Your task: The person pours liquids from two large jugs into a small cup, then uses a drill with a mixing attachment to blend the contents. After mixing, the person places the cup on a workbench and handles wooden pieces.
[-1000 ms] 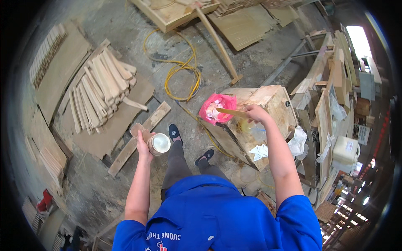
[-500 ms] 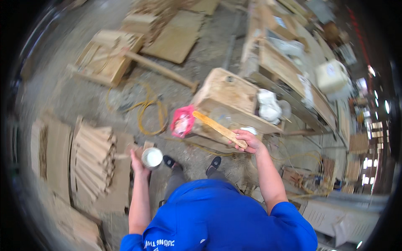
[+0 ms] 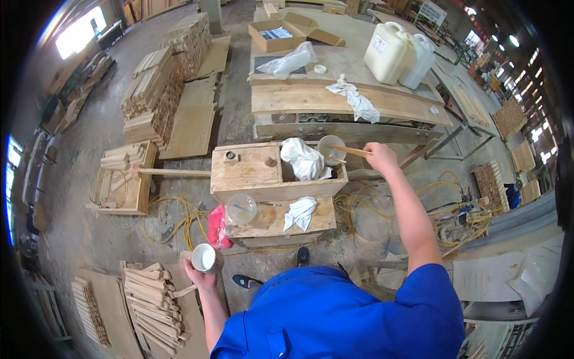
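My left hand (image 3: 202, 279) is closed around a cup (image 3: 204, 258) with white contents, held out at the lower left, opening up. My right hand (image 3: 381, 158) reaches forward to the right, gripping one end of a flat wooden stick (image 3: 353, 151). The stick's other end is at a translucent plastic tub (image 3: 326, 143); whether it dips inside I cannot tell. Beside the tub, a bundled white cloth (image 3: 304, 159) lies in the open part of a wooden box (image 3: 245, 170). In front of it, a clear round container (image 3: 241, 209) and another white cloth (image 3: 300, 213) rest on a lower wooden surface.
A workbench (image 3: 353, 99) stands beyond the box, bearing white jerrycans (image 3: 387, 54), a rag (image 3: 353, 99) and an open carton (image 3: 276, 37). Yellow hose (image 3: 186, 218) lies on the floor near a pink bag (image 3: 218, 227). Piled wooden pieces (image 3: 154, 305) lie to the left.
The view has swung so that more of the workbench shows. My right hand has gone forward, and the stick's far end is now at the plastic tub. My left hand still holds the cup.
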Motion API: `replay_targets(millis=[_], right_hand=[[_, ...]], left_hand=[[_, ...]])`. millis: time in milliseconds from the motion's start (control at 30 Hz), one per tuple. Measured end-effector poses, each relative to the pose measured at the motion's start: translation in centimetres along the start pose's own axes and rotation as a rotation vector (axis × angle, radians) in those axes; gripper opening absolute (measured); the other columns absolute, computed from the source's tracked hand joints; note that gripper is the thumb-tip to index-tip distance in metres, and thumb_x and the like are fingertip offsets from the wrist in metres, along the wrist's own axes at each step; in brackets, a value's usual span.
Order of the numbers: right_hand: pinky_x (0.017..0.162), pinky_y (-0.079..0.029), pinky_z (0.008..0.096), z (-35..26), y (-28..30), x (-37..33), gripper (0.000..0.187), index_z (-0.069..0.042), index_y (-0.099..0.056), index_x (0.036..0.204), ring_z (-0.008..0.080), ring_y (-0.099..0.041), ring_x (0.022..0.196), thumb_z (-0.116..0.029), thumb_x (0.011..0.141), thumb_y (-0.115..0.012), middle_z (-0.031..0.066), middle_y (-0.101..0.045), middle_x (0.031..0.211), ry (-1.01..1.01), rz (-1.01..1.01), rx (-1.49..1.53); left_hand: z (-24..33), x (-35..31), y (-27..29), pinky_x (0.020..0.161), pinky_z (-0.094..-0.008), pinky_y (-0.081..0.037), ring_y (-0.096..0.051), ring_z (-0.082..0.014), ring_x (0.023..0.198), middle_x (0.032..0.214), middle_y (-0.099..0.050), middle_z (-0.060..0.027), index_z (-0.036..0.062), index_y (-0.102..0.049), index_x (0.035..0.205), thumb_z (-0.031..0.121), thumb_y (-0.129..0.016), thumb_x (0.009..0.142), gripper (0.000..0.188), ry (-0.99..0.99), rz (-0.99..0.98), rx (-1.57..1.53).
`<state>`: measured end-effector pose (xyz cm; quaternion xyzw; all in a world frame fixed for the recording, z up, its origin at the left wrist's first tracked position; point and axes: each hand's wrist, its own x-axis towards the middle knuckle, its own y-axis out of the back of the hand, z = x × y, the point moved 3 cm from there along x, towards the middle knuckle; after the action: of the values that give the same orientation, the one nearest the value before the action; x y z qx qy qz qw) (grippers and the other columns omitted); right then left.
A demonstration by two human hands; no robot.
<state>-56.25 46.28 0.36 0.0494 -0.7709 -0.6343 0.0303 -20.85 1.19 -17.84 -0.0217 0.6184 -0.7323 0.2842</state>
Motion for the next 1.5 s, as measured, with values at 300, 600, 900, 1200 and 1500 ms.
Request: replay_targets(millis=[300, 600, 900, 1200, 1500], right_hand=[[0.07, -0.05, 0.0399, -0.2, -1.4, 5.1, 0.021, -0.011, -0.065, 0.089, 0.0288, -0.063, 0.081, -0.026, 0.077, -0.058, 0.0101, -0.066, 0.087, 0.168, 0.249, 0.441], [0.056, -0.047, 0.0266, 6.8, -11.1, -6.7, 0.015, -0.001, -0.063, 0.095, 0.0139, -0.059, 0.059, -0.006, 0.085, -0.053, 0.0081, -0.066, 0.08, 0.034, 0.312, 1.149], [0.05, -0.041, 0.0195, 17.3, -2.7, -4.9, 0.01, -0.002, -0.06, 0.094, 0.0068, -0.056, 0.058, -0.007, 0.085, -0.057, 0.0018, -0.062, 0.078, -0.055, 0.448, 1.271], [0.042, -0.037, 0.0196, 27.9, 8.5, 9.7, 0.021, -0.007, -0.055, 0.074, 0.007, -0.054, 0.049, -0.022, 0.088, -0.057, 0.001, -0.059, 0.065, 0.048, 0.427, 1.369], [0.046, -0.042, 0.0232, 35.5, 24.1, 34.8, 0.014, -0.004, -0.057, 0.078, 0.0096, -0.056, 0.059, -0.018, 0.081, -0.059, 0.0031, -0.059, 0.068, 0.176, 0.576, 1.484]], left_hand=[[-7.1, -3.9, -2.0, 0.093, -0.0487, -0.043, -0.053, -0.0312, 0.108, 0.12, -0.055, -0.0121, 0.0048, -0.051, 0.12, 0.05, -0.035, 0.089, 0.057, -0.026, 0.346, 0.132], [-5.8, -2.4, -4.1, 0.088, -0.0472, -0.046, -0.058, -0.0297, 0.098, 0.108, -0.06, -0.0106, 0.0047, -0.058, 0.108, 0.038, -0.042, 0.084, 0.044, -0.041, 0.249, 0.175], [-16.8, 3.3, -10.9, 0.088, -0.0429, -0.049, -0.06, -0.0277, 0.097, 0.102, -0.063, -0.0138, 0.0017, -0.06, 0.103, 0.026, -0.045, 0.087, 0.033, 0.238, -0.012, 0.172], [-22.5, 4.5, -17.2, 0.086, -0.0446, -0.049, -0.061, -0.0273, 0.095, 0.101, -0.063, -0.0136, 0.0018, -0.061, 0.101, 0.026, -0.045, 0.086, 0.033, 0.056, 0.021, 0.205], [-35.4, 7.0, -23.9, 0.084, -0.0425, -0.05, -0.061, -0.0264, 0.092, 0.096, -0.064, -0.0117, 0.0042, -0.06, 0.099, 0.032, -0.041, 0.089, 0.035, -0.102, 0.11, 0.244]])
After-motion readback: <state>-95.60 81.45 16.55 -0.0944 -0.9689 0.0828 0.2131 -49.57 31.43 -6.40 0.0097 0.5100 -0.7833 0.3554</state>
